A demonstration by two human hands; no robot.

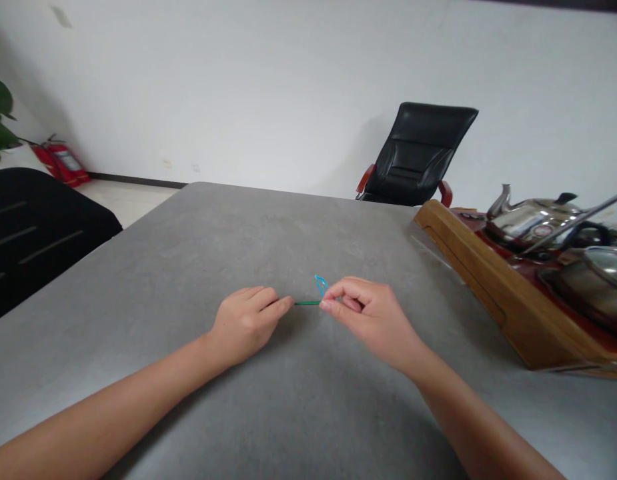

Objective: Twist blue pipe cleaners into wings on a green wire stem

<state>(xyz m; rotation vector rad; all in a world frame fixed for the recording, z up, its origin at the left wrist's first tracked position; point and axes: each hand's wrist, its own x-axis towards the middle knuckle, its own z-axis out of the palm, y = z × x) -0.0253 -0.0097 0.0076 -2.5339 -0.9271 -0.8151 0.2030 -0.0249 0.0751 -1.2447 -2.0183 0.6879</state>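
Observation:
Between my two hands runs a short, straight, thin green strand (307, 303), low over the grey table. My left hand (248, 320) is closed, its thumb and fingers pinching the strand's left end. The right end meets the pinched thumb and fingertip of my right hand (365, 310). A small thin blue loop (320, 285) sticks up from those right fingertips. Where the blue loop and the green strand meet is hidden by the fingers, so I cannot tell how they join. What the strand is made of does not show.
The grey table (228, 227) spreads around my hands. At its right side stands a wooden tea tray (488, 293) with a metal kettle (533, 220) and a glass-lidded pot (598, 287). Beyond are a black leather chair (418, 153), a black chair back (43, 227) and red fire extinguishers (63, 163).

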